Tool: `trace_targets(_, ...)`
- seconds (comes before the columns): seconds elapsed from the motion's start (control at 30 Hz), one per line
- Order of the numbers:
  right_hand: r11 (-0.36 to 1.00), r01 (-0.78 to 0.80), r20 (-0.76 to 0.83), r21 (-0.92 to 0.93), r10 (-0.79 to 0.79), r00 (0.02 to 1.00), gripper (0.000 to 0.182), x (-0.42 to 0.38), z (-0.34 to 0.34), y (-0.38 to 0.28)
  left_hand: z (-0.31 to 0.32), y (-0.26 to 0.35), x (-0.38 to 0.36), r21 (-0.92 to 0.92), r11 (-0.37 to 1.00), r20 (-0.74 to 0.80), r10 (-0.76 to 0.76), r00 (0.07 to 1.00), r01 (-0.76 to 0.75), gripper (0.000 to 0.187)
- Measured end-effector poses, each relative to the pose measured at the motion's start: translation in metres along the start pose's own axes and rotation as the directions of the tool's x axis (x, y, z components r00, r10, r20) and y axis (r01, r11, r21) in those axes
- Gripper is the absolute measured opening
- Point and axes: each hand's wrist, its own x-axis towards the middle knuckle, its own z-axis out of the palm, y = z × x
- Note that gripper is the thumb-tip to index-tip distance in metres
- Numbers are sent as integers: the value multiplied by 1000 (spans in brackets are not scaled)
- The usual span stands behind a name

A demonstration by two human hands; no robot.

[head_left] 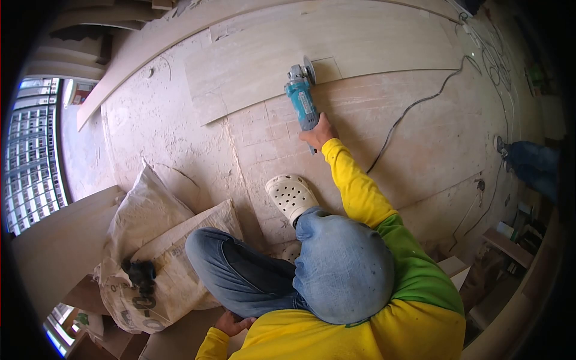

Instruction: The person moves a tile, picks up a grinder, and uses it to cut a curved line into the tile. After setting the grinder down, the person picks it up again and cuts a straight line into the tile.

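Note:
My right hand (320,132) is wrapped round the rear body of a teal angle grinder (302,103), arm stretched forward. The grinder's disc (309,70) stands on edge over a large pale tile or board (252,66) on the floor. Beside the disc, thin lines mark a small rectangle (327,68) at the sheet's near edge. Low in view, my left hand (234,323) rests by my thigh, fingers extended and apparently holding nothing. What lies under its fingertips is partly hidden. Whether the disc is spinning cannot be made out.
A black cable (414,105) curves across the dusty floor at right, towards coiled cords (495,63). Printed sacks (162,264) lie at left with a dark object (141,275) on them. Long boards (138,60) lean behind. Another person's leg (534,165) shows far right.

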Motion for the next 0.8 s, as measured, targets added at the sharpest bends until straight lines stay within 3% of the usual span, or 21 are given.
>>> trace_targets(0.07, 999, -36, 127, -21, 39, 991, 100, 1, -7, -5, 4, 14, -4, -20, 1000, -13, 6, 1000, -7, 98)
trace_targets(0.3, 998, -45, 124, -49, 51, 991, 99, 4, -5, -4, 3, 7, -3, -14, 1000, 12, 3, 1000, -2, 99)
trace_targets(0.37, 999, 7, 14, -36, -6, 1000, 82, 5, -1, -2, 3, 4, -1, -34, 999, 11, 23, 1000, -23, 99)
trace_targets(0.47, 998, -49, 130, -49, 55, 990, 97, 4, -8, -6, 2, 3, 0, -60, 997, 11, 45, 999, -44, 99)
trace_targets(0.6, 998, -43, 122, -55, 49, 991, 96, 2, -10, -9, 2, -10, 3, -35, 993, -22, 113, 993, -114, 102)
trace_targets(0.73, 998, -41, 113, -48, 46, 993, 94, -1, -13, -12, 2, -9, 1, -20, 995, -46, 99, 994, -100, 100)
trace_targets(0.8, 999, -35, 108, -40, 39, 993, 93, -2, -12, -11, 2, 9, -3, -53, 999, -9, -9, 1000, 8, 98)
